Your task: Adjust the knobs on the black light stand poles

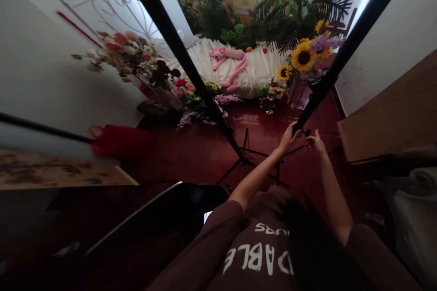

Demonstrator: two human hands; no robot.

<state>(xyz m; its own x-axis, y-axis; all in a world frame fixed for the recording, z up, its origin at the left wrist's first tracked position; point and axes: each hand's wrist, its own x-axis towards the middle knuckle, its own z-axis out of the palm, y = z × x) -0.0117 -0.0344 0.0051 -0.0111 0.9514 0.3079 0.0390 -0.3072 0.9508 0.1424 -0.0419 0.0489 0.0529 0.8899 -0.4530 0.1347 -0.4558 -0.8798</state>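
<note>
On the right a black light stand (pixel 322 88) leans across the view, its legs splayed on the floor. My left hand (pixel 288 138) is closed around its lower pole. A small black locking knob (pixel 307 132) sticks out from the pole just right of that hand. Beside the knob is my right hand (pixel 318 143), slightly apart from it, with thumb and fingers spread and nothing visible in them. A second black stand (pixel 191 66) rises to the left, and neither hand touches it.
A white-draped platform (pixel 259 75) bearing a pink plush toy (pixel 230 57) stands ahead, among flowers (pixel 302 57) and palm leaves. To the left lies a red bag (pixel 118 141). A brown board (pixel 392 109) is on the right. Near my body is a dark case-like object (pixel 191 195).
</note>
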